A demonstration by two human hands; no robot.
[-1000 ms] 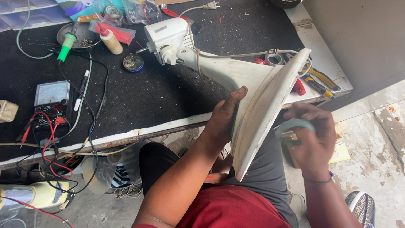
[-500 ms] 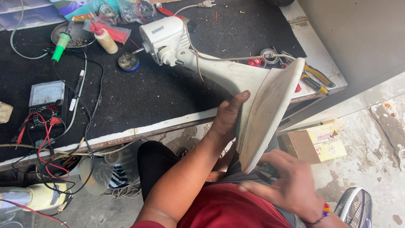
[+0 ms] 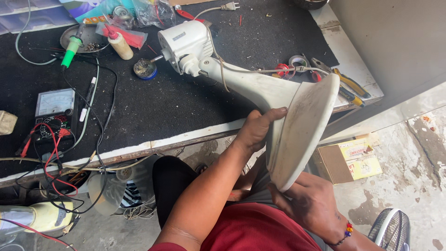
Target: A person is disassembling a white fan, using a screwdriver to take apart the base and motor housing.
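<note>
— Closest to us, our right hand cups the lower rim of the dusty round off-white plastic fan base, fingers curled under it, nothing else in it.

— And our left hand?

— Wrapped around the base from the side, thumb lying along the rim's edge. Between both hands we hold the base tipped on edge over our lap, its underside facing us, just off the table edge.

— How far along are we?

— We judge it midway: the white fan motor housing lies stripped on the black-topped workbench, with no blade or guard on it. A wire fan guard sits on the floor by our right wrist. The base itself looks unopened.

— Further out?

— An analogue multimeter with red and black leads, yellow-handled pliers, and a green-handled soldering iron at the back.
</note>
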